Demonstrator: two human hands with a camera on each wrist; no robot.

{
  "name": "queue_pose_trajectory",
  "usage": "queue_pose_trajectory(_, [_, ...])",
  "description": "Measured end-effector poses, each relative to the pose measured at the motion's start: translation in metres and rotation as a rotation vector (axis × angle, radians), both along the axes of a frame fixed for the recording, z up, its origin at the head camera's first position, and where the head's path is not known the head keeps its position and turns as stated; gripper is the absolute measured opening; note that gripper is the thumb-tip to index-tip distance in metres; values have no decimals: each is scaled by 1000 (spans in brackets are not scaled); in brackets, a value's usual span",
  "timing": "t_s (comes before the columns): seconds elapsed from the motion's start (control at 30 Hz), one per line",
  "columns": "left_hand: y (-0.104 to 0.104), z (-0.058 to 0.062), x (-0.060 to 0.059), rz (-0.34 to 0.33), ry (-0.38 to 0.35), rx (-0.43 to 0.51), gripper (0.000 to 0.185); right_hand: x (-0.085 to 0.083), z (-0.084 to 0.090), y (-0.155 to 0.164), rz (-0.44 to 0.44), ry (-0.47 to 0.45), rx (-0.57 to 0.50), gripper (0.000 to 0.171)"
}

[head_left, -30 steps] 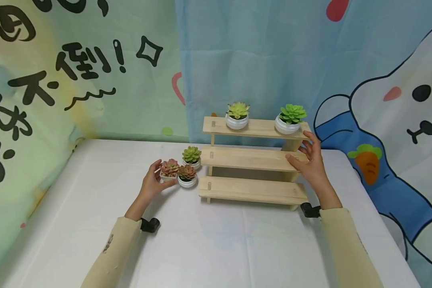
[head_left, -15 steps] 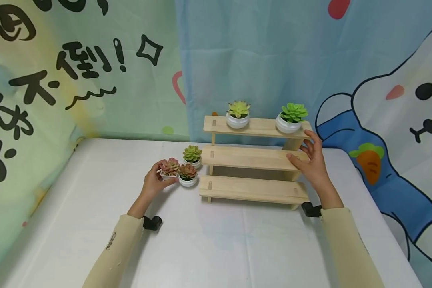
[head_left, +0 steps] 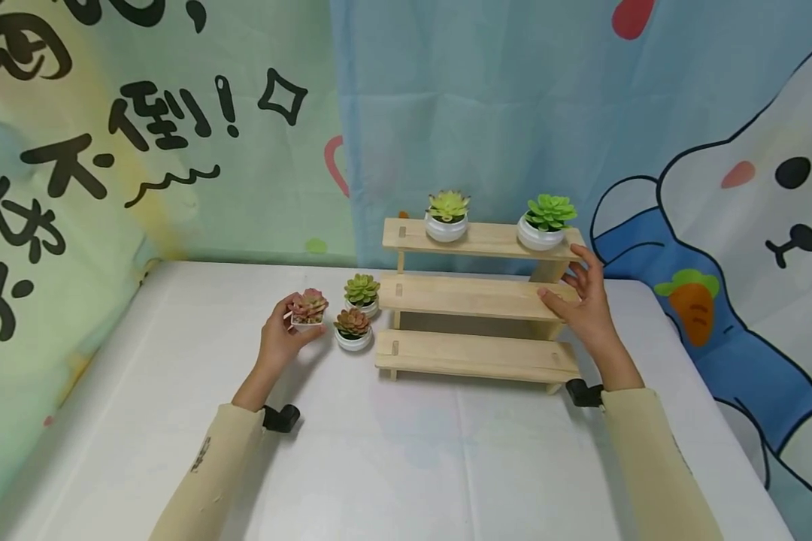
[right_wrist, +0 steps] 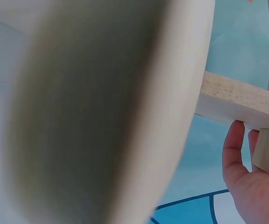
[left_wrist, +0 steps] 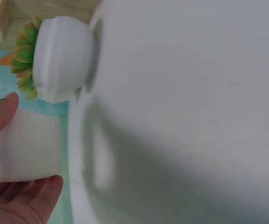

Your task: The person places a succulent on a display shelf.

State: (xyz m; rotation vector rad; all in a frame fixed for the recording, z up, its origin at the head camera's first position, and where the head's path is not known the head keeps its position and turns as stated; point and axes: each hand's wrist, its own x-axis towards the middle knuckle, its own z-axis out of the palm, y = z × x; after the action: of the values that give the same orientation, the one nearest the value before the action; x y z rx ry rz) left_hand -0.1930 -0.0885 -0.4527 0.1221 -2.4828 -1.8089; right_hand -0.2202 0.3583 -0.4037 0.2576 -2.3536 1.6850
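Note:
My left hand point(head_left: 280, 340) holds a pink succulent point(head_left: 308, 306) in a square white pot point(left_wrist: 29, 145), thumb on one side and fingers on the other. The pot is off the table, its shadow below it. Just right of it stand a reddish-brown succulent point(head_left: 352, 324) and a green succulent point(head_left: 362, 290), both in round white pots. A three-tier wooden plant stand point(head_left: 477, 357) is beside them. My right hand point(head_left: 587, 300) grips its right end, thumb on the middle tier; in the right wrist view, fingertips point(right_wrist: 237, 128) touch the wood from below.
On the stand's top tier are a pale green succulent point(head_left: 447, 216) at the left and a bright green one point(head_left: 545, 223) at the right, in round white pots. A white cloth point(head_left: 406, 458) covers the table. A printed curtain point(head_left: 487, 98) hangs behind.
My left hand has lifted the pink succulent and drawn it slightly left, away from the two pots beside it. My right hand stays at the stand's right end.

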Motion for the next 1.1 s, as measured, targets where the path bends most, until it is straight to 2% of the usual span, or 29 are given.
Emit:
queue_pose_trajectory(0.27, [4, 17, -1, 2, 47, 27, 79, 2, -3, 3, 2, -8, 11, 83])
queue_pose_trajectory(0.5, [18, 36, 2, -56, 100, 11, 77, 3, -4, 5, 4, 0, 18, 83])
queue_pose_trajectory(0.7, [30, 47, 5, -105, 131, -4, 77, 3, -3, 5, 6, -8, 11, 83])
queue_pose_trajectory(1.1, [59, 71, 4, -175, 167, -22, 80, -1, 0, 2, 28, 16, 0, 83])
